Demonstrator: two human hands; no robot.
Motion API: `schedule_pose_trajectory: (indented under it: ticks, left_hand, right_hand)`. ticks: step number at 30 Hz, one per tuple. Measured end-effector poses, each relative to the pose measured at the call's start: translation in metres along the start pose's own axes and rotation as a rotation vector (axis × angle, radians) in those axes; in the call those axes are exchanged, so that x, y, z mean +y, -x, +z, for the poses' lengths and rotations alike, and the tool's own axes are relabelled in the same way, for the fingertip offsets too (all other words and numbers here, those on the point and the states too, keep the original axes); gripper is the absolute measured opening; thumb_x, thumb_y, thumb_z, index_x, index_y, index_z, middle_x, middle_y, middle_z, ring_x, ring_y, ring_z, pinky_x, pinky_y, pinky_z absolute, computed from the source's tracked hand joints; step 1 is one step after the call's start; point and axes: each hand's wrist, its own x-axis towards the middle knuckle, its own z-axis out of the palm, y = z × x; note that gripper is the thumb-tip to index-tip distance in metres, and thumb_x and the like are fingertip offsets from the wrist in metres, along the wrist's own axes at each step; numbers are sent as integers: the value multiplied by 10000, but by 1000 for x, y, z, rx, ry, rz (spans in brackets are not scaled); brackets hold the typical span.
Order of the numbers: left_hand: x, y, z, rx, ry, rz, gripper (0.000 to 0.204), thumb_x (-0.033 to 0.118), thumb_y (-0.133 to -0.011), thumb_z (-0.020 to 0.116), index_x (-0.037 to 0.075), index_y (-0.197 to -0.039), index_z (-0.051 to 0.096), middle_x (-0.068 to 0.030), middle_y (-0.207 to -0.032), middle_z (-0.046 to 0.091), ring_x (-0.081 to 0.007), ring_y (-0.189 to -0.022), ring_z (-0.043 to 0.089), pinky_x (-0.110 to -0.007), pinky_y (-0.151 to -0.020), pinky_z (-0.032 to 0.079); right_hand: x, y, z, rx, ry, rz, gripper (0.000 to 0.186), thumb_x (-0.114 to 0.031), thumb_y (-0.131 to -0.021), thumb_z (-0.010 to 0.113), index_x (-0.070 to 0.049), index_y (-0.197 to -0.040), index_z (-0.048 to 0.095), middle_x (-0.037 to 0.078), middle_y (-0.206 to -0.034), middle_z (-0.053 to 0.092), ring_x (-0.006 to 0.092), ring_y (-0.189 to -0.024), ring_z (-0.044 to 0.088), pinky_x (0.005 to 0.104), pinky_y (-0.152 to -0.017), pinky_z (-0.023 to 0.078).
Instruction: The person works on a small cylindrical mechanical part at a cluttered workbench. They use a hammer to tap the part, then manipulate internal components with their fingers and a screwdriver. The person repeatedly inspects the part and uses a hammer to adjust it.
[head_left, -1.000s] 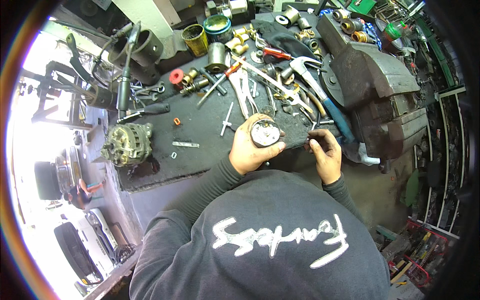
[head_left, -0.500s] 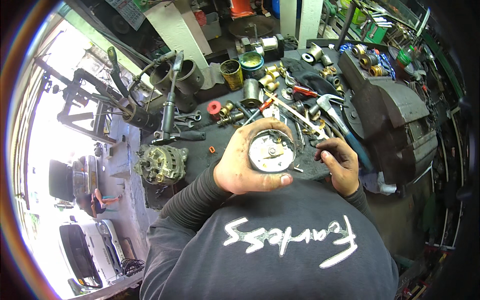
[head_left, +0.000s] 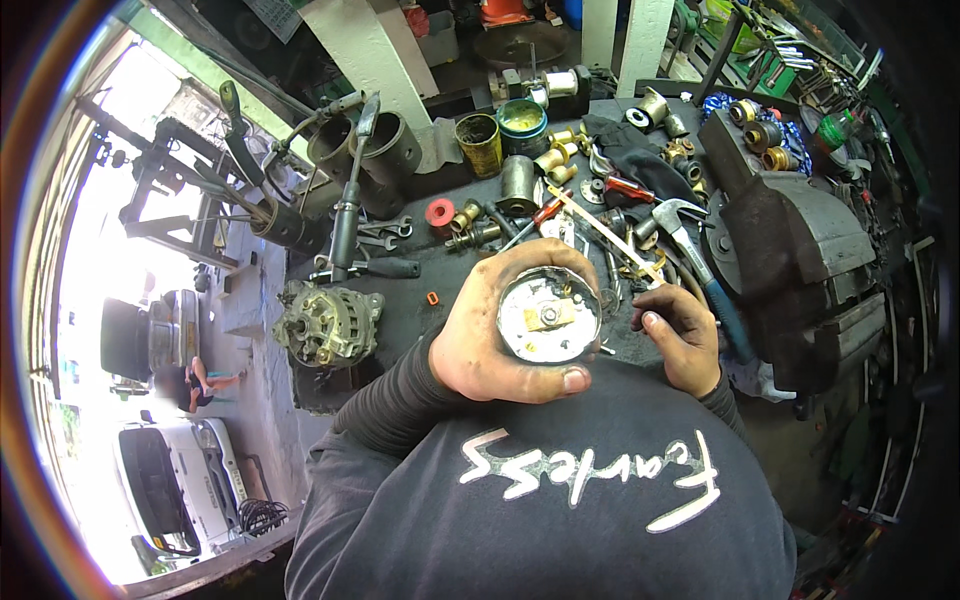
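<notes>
My left hand (head_left: 475, 338) is wrapped round the cup (head_left: 562, 344), up in front of my shirt (head_left: 560, 480), with its open side facing me. I think I am looking it over, with the bolt (head_left: 549, 314) in its middle. My right hand (head_left: 685, 342) is near but off the cup, fingers bent; I can't tell if they pinch something small. Working inside would need the cup held still and those fingers brought over.
</notes>
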Motion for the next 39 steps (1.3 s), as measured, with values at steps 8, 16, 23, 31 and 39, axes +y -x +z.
schedule_pose_trajectory:
  ticks: [8,16,23,31,39]
  left_hand:
    - [6,8,11,-4,-189,152,574,180,-564,837,-24,-1035,580,-88,-933,615,-149,-849,610,-272,-795,486]
    - [14,8,25,-63,-464,377,523,200,-551,856,1,-967,609,-96,-855,648,-207,-727,667,-294,-665,526]
    - [15,11,30,-58,-576,483,525,247,-542,862,17,-950,624,-92,-855,652,-220,-719,665,-298,-649,521]
    - [14,16,35,-31,-491,480,528,222,-564,860,9,-978,612,-97,-891,651,-198,-756,663,-290,-682,525]
    - [5,9,27,69,640,179,551,405,-808,680,-24,-1109,511,-189,-900,637,-297,-814,674,-396,-776,563]
  right_hand:
    - [4,8,1,-36,-44,37,168,-24,-886,562,53,-1025,617,77,-896,637,116,-821,620,250,-750,491]
    - [6,19,-1,-28,-66,26,162,-18,-891,561,50,-1028,616,73,-899,634,112,-818,613,247,-744,486]
    - [5,28,-2,-28,-57,57,162,-21,-895,564,47,-1032,616,72,-909,638,110,-841,612,246,-755,485]
    - [3,35,0,-21,-90,84,167,-34,-897,569,45,-1037,615,76,-923,636,112,-844,609,247,-764,484]
    - [3,38,5,-40,-157,134,169,-39,-900,569,41,-1041,615,62,-921,632,102,-847,597,245,-765,476]
